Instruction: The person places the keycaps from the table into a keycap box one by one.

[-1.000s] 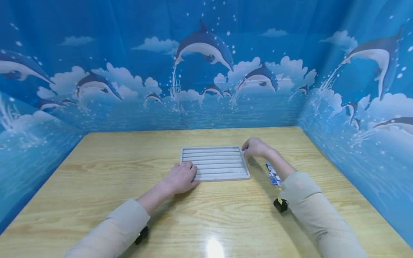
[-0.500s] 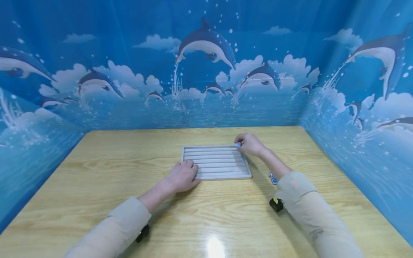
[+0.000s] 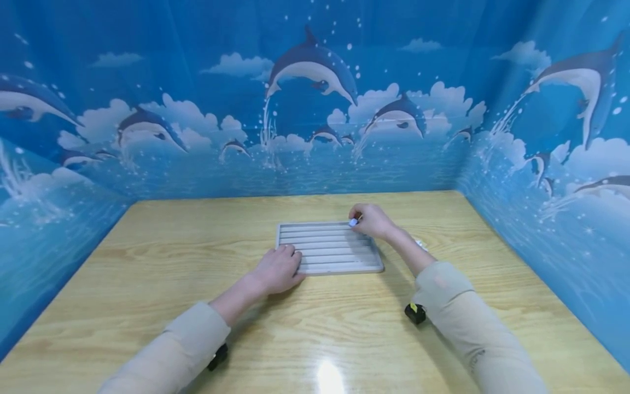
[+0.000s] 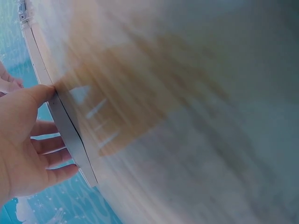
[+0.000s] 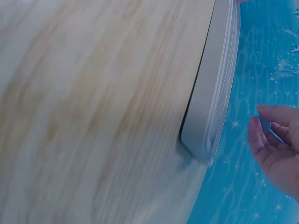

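A pale grey ribbed tray (image 3: 327,251) with a raised rim lies mid-table. At its front left corner, my left hand (image 3: 278,269) holds the edge; in the left wrist view the thumb (image 4: 44,93) meets the front wall while the other fingers reach round the side. Between thumb and fingertips my right hand (image 3: 372,220) pinches a small blue piece (image 3: 353,222), over the tray's far right corner. The right wrist view shows the blue piece (image 5: 265,125) mostly covered by the fingers.
Small white pieces (image 3: 420,244) lie on the wooden table (image 3: 295,339) right of the tray, partly hidden behind the right forearm. A blue dolphin-print curtain (image 3: 197,109) borders the table at the back and sides. Each wrist carries a black camera (image 3: 415,313).
My right hand has moved left with the blue piece, from beside the tray's right edge to over its far right corner. The left hand has stayed at the tray.
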`<state>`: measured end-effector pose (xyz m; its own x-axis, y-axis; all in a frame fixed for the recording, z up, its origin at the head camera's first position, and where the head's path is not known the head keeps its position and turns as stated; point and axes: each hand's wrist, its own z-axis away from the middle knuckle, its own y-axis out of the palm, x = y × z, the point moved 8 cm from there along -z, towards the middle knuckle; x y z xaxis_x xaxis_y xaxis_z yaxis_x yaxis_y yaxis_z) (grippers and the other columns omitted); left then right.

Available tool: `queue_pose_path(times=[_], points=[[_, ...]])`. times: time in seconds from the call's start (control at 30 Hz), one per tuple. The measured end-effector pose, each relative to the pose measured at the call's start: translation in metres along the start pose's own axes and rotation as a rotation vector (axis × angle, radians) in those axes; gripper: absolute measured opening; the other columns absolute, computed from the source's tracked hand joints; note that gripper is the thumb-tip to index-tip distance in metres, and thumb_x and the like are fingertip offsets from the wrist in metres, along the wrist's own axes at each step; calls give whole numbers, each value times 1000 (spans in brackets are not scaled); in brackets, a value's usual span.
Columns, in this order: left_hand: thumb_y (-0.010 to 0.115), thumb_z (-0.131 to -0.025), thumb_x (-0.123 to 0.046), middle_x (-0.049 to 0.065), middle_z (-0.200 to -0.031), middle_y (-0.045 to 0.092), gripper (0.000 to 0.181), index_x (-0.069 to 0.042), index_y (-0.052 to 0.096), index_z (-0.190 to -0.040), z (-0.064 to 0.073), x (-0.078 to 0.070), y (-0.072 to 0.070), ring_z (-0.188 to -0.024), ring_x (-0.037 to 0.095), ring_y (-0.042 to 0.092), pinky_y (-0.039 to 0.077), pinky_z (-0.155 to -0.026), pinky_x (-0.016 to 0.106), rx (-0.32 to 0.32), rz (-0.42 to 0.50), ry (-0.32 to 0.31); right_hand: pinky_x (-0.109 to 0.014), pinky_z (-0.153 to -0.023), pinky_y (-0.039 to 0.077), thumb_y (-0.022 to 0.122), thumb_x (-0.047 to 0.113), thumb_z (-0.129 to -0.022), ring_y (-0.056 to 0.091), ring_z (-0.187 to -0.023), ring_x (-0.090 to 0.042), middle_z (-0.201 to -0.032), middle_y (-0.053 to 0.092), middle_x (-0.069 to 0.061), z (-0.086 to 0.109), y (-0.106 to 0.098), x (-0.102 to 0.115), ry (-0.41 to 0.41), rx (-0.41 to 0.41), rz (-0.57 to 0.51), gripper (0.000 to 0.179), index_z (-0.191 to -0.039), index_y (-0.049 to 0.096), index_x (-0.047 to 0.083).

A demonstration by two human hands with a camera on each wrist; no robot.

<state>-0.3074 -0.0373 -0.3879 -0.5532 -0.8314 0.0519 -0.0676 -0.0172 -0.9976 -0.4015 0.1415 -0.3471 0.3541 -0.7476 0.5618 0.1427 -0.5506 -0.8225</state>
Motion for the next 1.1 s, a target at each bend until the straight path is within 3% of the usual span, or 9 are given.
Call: queue_pose_path(times=[0.17, 0.43, 0.67, 0.8, 1.1], points=[[59, -89, -39, 11, -98, 53, 42, -2, 57, -108, 0, -2, -1, -96, 26, 52, 45, -77, 41, -6, 15, 10, -29, -67, 44, 70, 1, -76, 51, -76, -19, -81, 57, -7, -2, 8, 10, -26, 27, 35, 18, -87, 56, 2], [60, -89, -39, 12, -97, 53, 42, -1, 58, -107, 1, -3, -1, -95, 27, 52, 46, -76, 40, -15, 0, 19, -26, -58, 49, 72, 2, -78, 57, -64, -14, -80, 59, -8, -7, 15, 14, 52, 22, -122, 17, -88, 58, 1], [61, -87, -38, 12, -96, 53, 42, 0, 58, -106, 0, -2, -2, -92, 27, 52, 46, -73, 40, -45, -5, 31, -27, -65, 49, 69, 5, -81, 59, -77, -18, -90, 63, -10, -17, 19, 19, 84, 41, -105, 29, -108, 64, -3], [61, -88, -38, 12, -95, 53, 42, 0, 58, -106, 1, -1, -4, -92, 27, 52, 46, -73, 40, -43, -3, 33, -28, -71, 49, 68, 3, -81, 58, -87, -21, -95, 64, -11, -26, 24, 26, 85, 56, -101, 29, -109, 64, -2], [61, -88, -37, 12, -97, 54, 43, 0, 58, -109, 3, -2, -3, -91, 26, 52, 47, -73, 39, -25, -7, 32, -34, -73, 52, 66, 8, -85, 62, -77, -17, -96, 65, -10, -38, 42, 43, 80, 128, -202, 25, -109, 65, 0]])
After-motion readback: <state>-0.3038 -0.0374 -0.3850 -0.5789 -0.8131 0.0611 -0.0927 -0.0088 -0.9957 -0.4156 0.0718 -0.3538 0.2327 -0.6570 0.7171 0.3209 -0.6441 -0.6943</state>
